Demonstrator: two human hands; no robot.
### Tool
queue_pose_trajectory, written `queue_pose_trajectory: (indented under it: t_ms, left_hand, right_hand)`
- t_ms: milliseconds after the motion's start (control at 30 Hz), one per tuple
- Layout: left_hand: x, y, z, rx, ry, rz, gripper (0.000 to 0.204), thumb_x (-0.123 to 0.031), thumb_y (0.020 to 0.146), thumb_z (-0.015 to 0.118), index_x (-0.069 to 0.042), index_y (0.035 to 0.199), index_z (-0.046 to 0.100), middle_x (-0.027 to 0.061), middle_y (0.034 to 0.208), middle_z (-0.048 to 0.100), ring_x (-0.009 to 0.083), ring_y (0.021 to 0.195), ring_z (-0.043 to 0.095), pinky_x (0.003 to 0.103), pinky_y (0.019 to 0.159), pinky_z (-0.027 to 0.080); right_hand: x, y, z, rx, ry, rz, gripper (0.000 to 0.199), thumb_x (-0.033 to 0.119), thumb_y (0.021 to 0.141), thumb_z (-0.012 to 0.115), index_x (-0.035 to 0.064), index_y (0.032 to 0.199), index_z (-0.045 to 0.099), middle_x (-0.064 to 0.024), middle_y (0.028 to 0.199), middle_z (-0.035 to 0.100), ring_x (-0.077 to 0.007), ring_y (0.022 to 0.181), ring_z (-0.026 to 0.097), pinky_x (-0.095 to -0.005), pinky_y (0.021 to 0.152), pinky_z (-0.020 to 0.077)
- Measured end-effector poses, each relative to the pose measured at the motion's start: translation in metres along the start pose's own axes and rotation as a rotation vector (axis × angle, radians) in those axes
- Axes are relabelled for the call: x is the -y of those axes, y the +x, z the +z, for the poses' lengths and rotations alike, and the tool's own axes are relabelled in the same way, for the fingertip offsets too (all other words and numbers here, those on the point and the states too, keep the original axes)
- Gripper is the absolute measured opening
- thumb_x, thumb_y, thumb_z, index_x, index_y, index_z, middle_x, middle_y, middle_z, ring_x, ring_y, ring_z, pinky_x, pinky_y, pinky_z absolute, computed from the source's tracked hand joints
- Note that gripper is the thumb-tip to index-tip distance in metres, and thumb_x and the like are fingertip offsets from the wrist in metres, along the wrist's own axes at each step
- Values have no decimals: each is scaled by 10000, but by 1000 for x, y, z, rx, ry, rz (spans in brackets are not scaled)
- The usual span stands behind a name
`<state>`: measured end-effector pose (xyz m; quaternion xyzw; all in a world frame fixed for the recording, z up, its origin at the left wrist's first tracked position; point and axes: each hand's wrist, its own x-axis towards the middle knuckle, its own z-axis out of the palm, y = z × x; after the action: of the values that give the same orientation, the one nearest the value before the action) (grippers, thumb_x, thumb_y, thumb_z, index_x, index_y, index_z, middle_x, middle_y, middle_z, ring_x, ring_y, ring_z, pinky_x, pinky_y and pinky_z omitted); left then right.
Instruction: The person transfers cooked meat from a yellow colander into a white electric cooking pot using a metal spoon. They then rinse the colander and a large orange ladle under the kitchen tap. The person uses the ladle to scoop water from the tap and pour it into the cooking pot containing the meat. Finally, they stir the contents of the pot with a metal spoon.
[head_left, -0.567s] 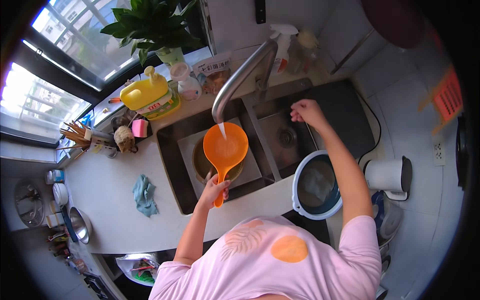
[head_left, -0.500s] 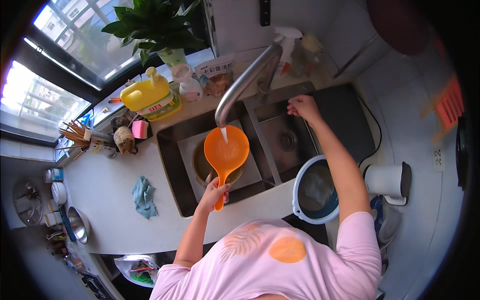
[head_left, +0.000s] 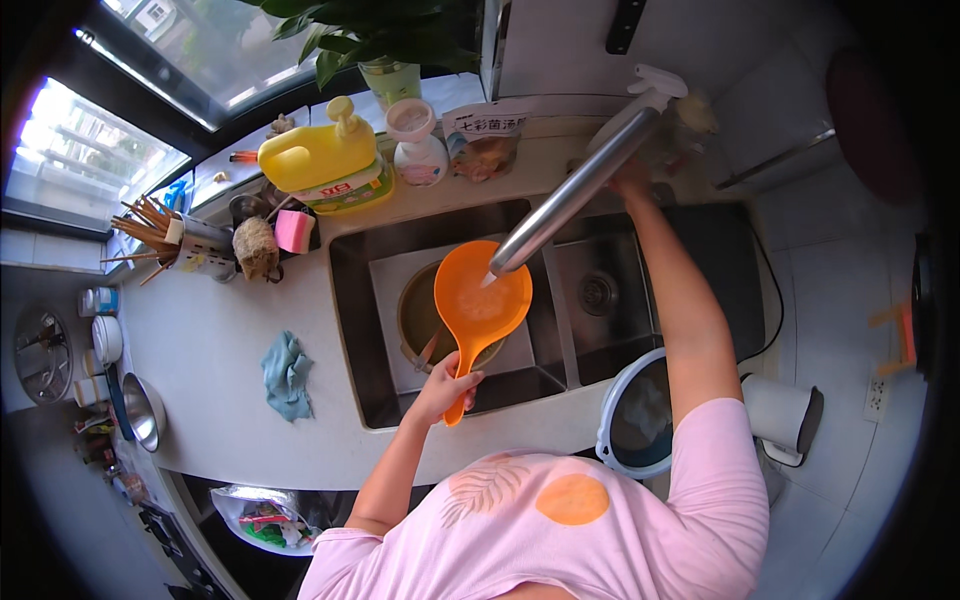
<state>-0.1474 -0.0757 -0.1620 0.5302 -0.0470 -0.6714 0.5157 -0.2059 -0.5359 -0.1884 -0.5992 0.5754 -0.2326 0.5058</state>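
Observation:
My left hand point(head_left: 447, 388) is closed around the handle of an orange water scoop point(head_left: 505, 315). The scoop is over the left basin of a steel double sink point(head_left: 366, 385), with its bowl under the spout of a metal faucet point(head_left: 575, 205). A short pale stream runs from the spout into water in the scoop. Below it, a round pot point(head_left: 412, 312) stands in the basin, partly covered by the scoop. At the faucet's base is my right hand point(head_left: 630, 178), smeared and partly hidden behind the spout, so its fingers do not show clearly.
A white-rimmed bucket point(head_left: 606, 425) stands by the counter's front right, under my right arm. A yellow detergent jug point(head_left: 320, 160), a pump bottle point(head_left: 420, 160) and a pink sponge point(head_left: 293, 231) line the back. A blue cloth point(head_left: 287, 375) lies on the left counter.
My right hand has gone from above the right basin back to the faucet's base. The view has shifted; my left hand still holds the scoop under the spout.

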Motion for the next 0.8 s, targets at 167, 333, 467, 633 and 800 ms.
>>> queue_pose_trajectory:
  t_ms: [167, 333, 467, 633, 800]
  left_hand:
    - [0, 2, 0, -7, -11, -13, 231, -56, 831, 569, -75, 1008, 422, 12, 586, 460, 98, 429, 461, 217, 443, 409]
    - [2, 3, 0, -7, 1, -21, 240, -63, 830, 580, -78, 1007, 419, 13, 586, 465, 97, 430, 468, 214, 448, 414]
    - [5, 4, -1, -6, -7, -26, 246, -59, 829, 583, -80, 1010, 417, 12, 580, 463, 98, 427, 466, 214, 446, 414]
    - [8, 5, -2, 3, -14, -26, 246, -58, 832, 578, -81, 1017, 417, 10, 578, 461, 100, 424, 461, 212, 445, 413]
    - [10, 6, -2, -10, -34, -33, 253, -54, 833, 573, -79, 1031, 418, 11, 581, 461, 98, 424, 457, 210, 446, 414]
  right_hand:
    - [3, -9, 2, -27, -54, -148, 261, 149, 771, 613, 16, 997, 603, -97, 874, 621, -179, 723, 625, -279, 573, 517]
    - [25, -27, 5, -75, -27, -91, 262, 143, 790, 599, 27, 1025, 602, -102, 969, 600, -187, 820, 612, -282, 605, 519]
    - [32, -36, 7, -18, 102, -81, 263, 153, 800, 591, 38, 1037, 599, -91, 996, 585, -185, 859, 594, -285, 637, 507]
    - [22, -24, 5, 24, 136, -100, 279, 173, 805, 594, 36, 1048, 594, -87, 976, 585, -179, 853, 588, -288, 638, 484]
    - [19, -19, 10, 15, 63, -123, 241, 201, 816, 591, 53, 1007, 588, -66, 919, 595, -170, 855, 573, -319, 712, 454]
